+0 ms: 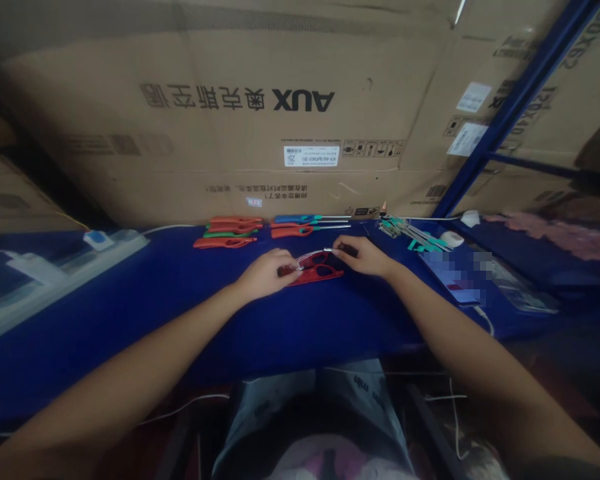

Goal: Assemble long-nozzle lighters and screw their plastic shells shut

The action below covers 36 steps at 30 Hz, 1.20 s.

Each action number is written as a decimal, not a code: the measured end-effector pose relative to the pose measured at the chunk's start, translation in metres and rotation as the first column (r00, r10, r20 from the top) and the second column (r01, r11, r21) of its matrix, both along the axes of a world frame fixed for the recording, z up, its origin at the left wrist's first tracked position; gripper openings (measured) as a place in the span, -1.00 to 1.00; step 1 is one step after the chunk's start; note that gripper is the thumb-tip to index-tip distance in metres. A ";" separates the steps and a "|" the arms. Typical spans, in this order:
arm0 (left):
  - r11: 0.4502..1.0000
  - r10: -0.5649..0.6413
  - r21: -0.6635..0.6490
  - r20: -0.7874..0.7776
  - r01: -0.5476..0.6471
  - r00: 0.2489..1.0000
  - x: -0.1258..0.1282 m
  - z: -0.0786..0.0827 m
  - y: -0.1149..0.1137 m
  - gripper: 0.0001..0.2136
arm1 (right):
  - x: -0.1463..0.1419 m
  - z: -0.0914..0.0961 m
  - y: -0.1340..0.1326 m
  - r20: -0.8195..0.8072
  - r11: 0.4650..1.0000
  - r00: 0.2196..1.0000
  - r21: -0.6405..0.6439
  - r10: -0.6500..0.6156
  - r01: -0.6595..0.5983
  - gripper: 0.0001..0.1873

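In front of me on the blue table lie red plastic lighter casings (316, 274), open-looking, with finger loops. My left hand (270, 273) closes its thumb and fingers at the left end of the casings. A thin white wire (310, 254) runs from there toward my right hand (363, 256). That hand pinches a small metal-tipped piece (329, 250) at the wire's right end, just above the casings. Its exact kind is too small to make out. Behind my hands rest orange and green lighter handles (225, 243) and blue and orange long-nosed lighters (293, 219) with metal tubes.
Metal rods with teal ends (417, 233) are piled at the back right, near a phone (450, 277) with a cable. A power strip (40, 268) lies on the left. A large cardboard box (220, 147) stands behind the table, beside a blue metal frame (520, 100).
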<state>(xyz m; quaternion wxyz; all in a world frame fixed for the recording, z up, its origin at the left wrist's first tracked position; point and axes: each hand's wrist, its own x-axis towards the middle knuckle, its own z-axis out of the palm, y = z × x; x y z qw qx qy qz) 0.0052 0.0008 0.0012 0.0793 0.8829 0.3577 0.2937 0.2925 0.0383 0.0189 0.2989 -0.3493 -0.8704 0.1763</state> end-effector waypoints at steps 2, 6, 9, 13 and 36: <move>1.000 0.022 0.015 0.026 -0.023 0.999 0.001 -0.004 0.002 -0.86 | 0.001 0.002 0.000 -0.013 0.999 1.000 -0.036 0.021 -0.021 -0.73; 0.999 0.021 0.045 0.015 -0.021 1.000 -0.001 -0.002 0.002 -0.92 | 0.003 0.005 -0.001 -0.033 0.992 0.998 -0.113 0.054 -0.057 -0.72; 0.998 0.003 0.063 -0.040 0.000 0.999 -0.004 0.007 -0.001 -0.93 | 0.003 0.005 -0.001 -0.051 0.983 0.996 -0.164 0.071 -0.079 -0.71; 0.996 0.017 0.093 -0.092 -0.008 0.996 -0.004 0.017 -0.005 -0.93 | 0.001 0.003 0.000 -0.100 0.970 0.992 -0.222 0.072 -0.093 -0.67; 1.000 -0.004 0.019 -0.051 0.005 0.999 0.003 0.008 -0.009 -0.64 | 0.016 0.012 0.003 0.032 0.911 0.990 -0.395 0.141 -0.117 -0.71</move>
